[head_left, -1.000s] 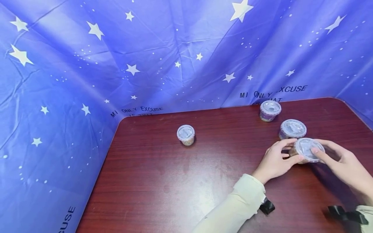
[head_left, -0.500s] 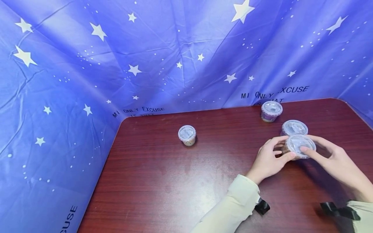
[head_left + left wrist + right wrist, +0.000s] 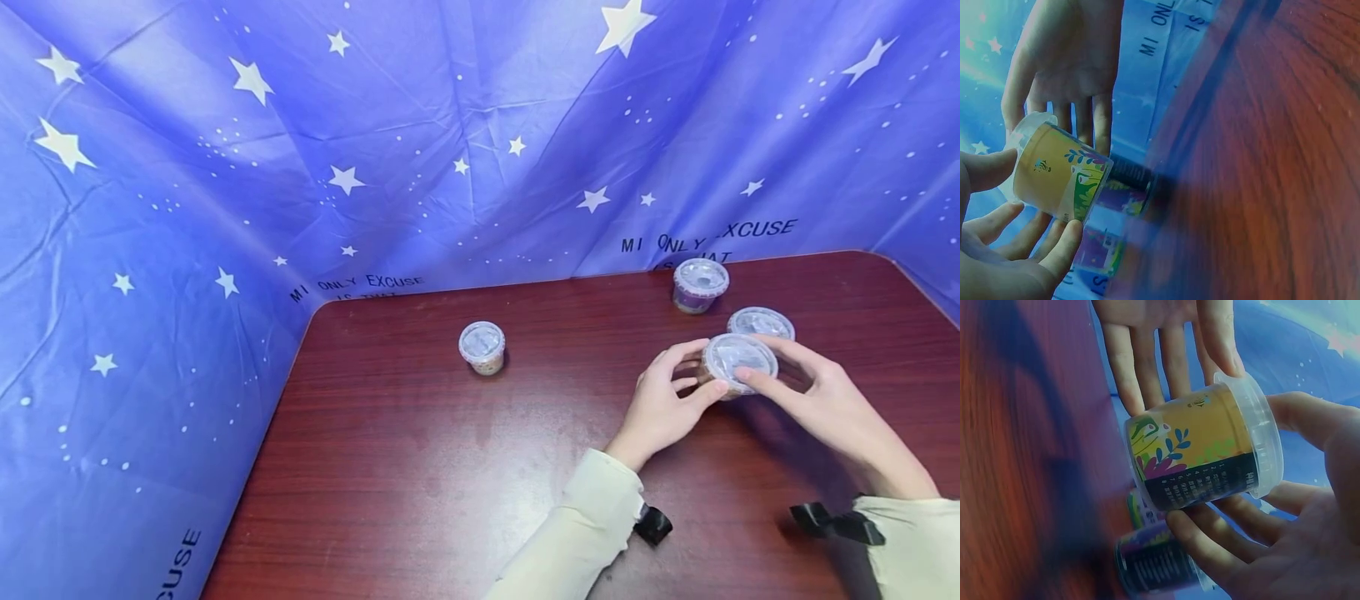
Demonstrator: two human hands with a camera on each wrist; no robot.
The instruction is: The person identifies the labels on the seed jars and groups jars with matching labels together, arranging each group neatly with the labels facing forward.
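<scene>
The dark red worktop is stretching below, and above it the left hand and right hand are grasping a yellow-sided tub between their fingers. This tub is hanging just in front of a standing tub, so a low sideways swing could be knocking that neighbour, while uneven pressing could be loosening the held tub's translucent lid

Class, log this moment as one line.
left hand: holds lidded tub | right hand: holds same tub | tub: off table | three other tubs: on table
</scene>
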